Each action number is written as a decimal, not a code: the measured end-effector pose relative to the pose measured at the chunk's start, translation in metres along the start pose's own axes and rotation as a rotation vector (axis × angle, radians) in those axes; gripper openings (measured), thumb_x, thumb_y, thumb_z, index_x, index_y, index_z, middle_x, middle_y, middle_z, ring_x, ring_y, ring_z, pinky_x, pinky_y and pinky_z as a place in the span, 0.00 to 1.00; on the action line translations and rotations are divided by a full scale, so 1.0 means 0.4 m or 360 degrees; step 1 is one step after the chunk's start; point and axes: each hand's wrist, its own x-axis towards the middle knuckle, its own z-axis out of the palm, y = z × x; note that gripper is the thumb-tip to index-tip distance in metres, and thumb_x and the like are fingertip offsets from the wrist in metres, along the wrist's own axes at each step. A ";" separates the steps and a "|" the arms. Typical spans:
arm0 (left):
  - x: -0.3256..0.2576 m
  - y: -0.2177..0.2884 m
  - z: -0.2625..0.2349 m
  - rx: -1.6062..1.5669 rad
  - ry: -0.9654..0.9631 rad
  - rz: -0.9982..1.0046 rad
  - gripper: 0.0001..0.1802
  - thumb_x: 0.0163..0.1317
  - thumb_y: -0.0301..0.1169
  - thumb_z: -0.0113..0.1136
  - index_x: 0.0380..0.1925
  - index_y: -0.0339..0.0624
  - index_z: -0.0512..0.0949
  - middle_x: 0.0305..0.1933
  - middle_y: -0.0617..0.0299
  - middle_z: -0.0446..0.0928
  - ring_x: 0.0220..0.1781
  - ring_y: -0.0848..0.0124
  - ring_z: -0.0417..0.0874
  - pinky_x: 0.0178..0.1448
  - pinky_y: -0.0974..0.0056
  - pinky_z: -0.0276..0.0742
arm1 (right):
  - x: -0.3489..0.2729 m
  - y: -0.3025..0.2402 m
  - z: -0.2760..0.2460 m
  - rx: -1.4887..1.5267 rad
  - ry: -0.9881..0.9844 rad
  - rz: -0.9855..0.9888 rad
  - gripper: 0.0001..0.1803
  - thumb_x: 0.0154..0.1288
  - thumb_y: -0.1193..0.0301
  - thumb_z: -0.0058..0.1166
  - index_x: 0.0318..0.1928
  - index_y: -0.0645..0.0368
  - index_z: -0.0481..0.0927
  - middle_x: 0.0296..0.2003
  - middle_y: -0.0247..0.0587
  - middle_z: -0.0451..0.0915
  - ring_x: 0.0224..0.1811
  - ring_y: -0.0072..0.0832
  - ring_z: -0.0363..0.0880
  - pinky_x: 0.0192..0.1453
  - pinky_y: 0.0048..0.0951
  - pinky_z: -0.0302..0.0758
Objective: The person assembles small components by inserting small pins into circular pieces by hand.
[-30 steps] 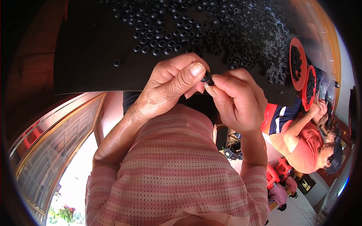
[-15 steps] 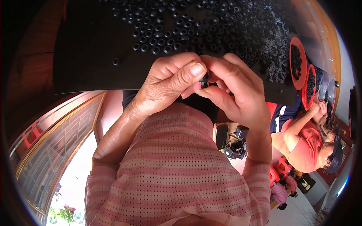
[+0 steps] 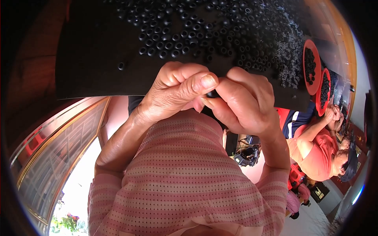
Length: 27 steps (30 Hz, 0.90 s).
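Note:
Just in front of my body, over the near edge of the dark table, my two hands meet fingertip to fingertip. My left hand [image 3: 173, 90] is closed, its thumb and fingers pinching a small black ring-shaped piece [image 3: 213, 94], mostly hidden by the fingers. Against the same piece, my right hand [image 3: 248, 104] is closed too, its thumb and curled forefinger pressed close. Beyond the hands, many loose black ring-like pieces [image 3: 176, 45] are spread over the table. One single black piece [image 3: 121, 66] lies apart, left of the pile.
The dark table top [image 3: 88, 74] ends just before my lap. Many small pale-grey bits [image 3: 289, 59] lie to the right of the rings. Two red bowls [image 3: 312, 88] with black pieces stand at the far right, near a seated person in orange [image 3: 315, 157].
My right hand has curled its fingers in and rolled over the black piece, which shows less now. Both hands have dropped slightly nearer to my body.

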 end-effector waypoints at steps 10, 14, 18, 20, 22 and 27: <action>0.005 -0.005 -0.001 0.0132 -0.0050 -0.0005 0.19 0.66 0.41 0.56 0.23 0.38 0.78 0.19 0.67 0.72 0.21 0.81 0.72 0.24 0.76 0.68 | -0.017 0.020 0.007 -0.0002 0.0110 -0.0123 0.15 0.46 0.71 0.68 0.31 0.64 0.76 0.22 0.41 0.73 0.16 0.30 0.70 0.17 0.28 0.65; 0.007 -0.012 0.000 0.0333 -0.0125 0.0132 0.25 0.71 0.44 0.47 0.19 0.38 0.74 0.18 0.66 0.71 0.18 0.81 0.67 0.22 0.74 0.61 | -0.074 0.057 -0.036 -0.0164 0.0135 0.0131 0.15 0.47 0.72 0.66 0.36 0.61 0.78 0.20 0.38 0.72 0.17 0.32 0.70 0.20 0.28 0.67; 0.007 -0.016 0.006 0.0331 -0.0148 0.0250 0.28 0.73 0.44 0.41 0.17 0.38 0.73 0.16 0.65 0.70 0.16 0.82 0.63 0.19 0.74 0.55 | -0.189 0.183 -0.169 -0.0553 0.0557 0.0790 0.07 0.58 0.72 0.61 0.35 0.61 0.78 0.22 0.35 0.72 0.21 0.22 0.68 0.26 0.22 0.66; 0.010 -0.011 0.009 0.0428 -0.0116 0.0207 0.29 0.73 0.45 0.42 0.16 0.38 0.73 0.15 0.65 0.70 0.15 0.82 0.62 0.19 0.74 0.55 | -0.249 0.257 -0.258 -0.0623 0.0639 0.1180 0.12 0.61 0.66 0.61 0.38 0.62 0.79 0.24 0.35 0.74 0.23 0.21 0.71 0.29 0.24 0.68; 0.014 -0.008 0.008 0.0466 -0.0125 0.0184 0.29 0.72 0.45 0.42 0.16 0.38 0.72 0.15 0.65 0.70 0.15 0.82 0.62 0.19 0.74 0.55 | -0.288 0.307 -0.335 -0.0728 0.0630 0.1338 0.14 0.62 0.64 0.60 0.41 0.64 0.79 0.26 0.35 0.76 0.26 0.20 0.72 0.30 0.24 0.69; 0.015 -0.012 0.010 0.0507 -0.0103 0.0153 0.28 0.72 0.44 0.45 0.16 0.37 0.72 0.15 0.66 0.70 0.15 0.82 0.63 0.19 0.74 0.55 | -0.280 0.294 -0.354 -0.0653 0.0658 0.1418 0.16 0.64 0.64 0.58 0.44 0.64 0.79 0.30 0.39 0.78 0.30 0.20 0.74 0.34 0.24 0.70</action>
